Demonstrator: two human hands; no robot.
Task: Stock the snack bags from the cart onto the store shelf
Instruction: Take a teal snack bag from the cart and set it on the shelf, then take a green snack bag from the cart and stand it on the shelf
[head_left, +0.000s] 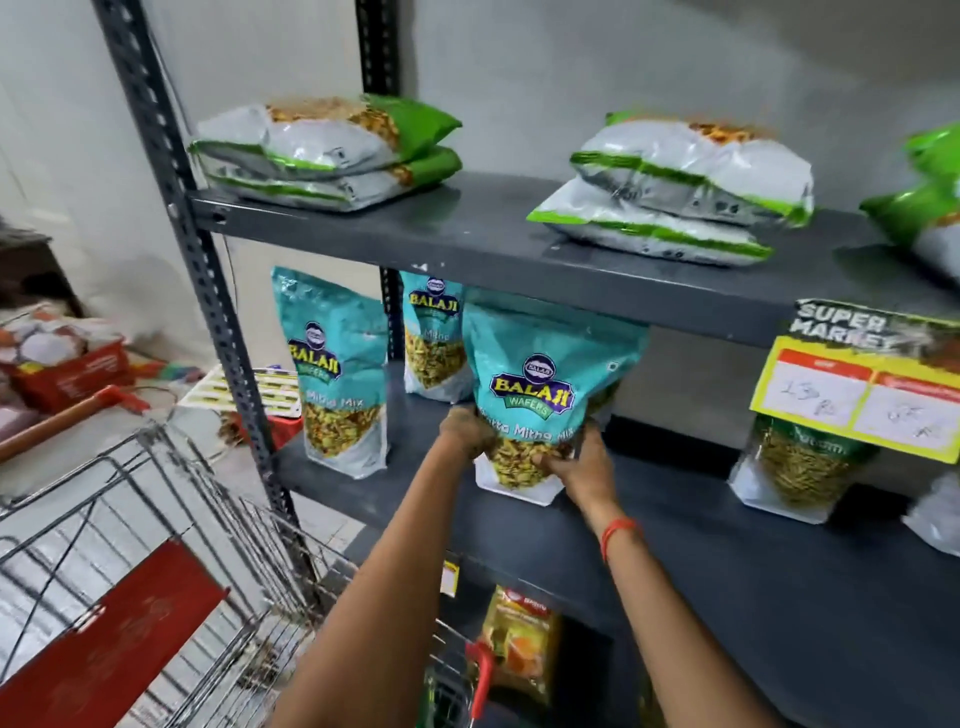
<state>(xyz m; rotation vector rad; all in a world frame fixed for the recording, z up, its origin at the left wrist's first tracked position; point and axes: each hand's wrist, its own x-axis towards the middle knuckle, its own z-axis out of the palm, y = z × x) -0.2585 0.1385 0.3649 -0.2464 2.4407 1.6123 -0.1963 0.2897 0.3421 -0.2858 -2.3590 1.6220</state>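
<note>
Currently, both hands grasp one teal snack bag (540, 395) at its lower part. The left hand (467, 431) clasps the bag's lower left edge; the right hand (582, 465) clasps the lower right corner, fingers (550, 462) wrapped over the clear window that shows the snack mix. A red thread band (615, 535) encircles the right wrist.

The held bag stands upright, its white base resting on or just above the middle shelf board (727, 561); contact cannot be confirmed. The bag's top reaches the underside of the upper shelf board (467, 234).

On the middle board, left of the held bag, a second teal bag (337, 374) stands upright near the perforated upright post (208, 270). A third teal bag (434, 338) stands further back, between the two, partly hidden by the held bag. To the right, well apart, a green-labelled bag (800, 467) stands upright, with a yellow price card (862, 389) hanging from the upper board in front of its top.

On the upper board, two stacks of flat green-and-white bags lie: a left stack (322, 150) and a right stack (680, 192), two bags each.

Below the middle board, a yellow packet (519, 639) sits on a lower level.

At lower left, the wire cart (171, 545) stands beside the shelf unit, bearing a red panel (114, 644). No teal bags are visible inside it.
</note>
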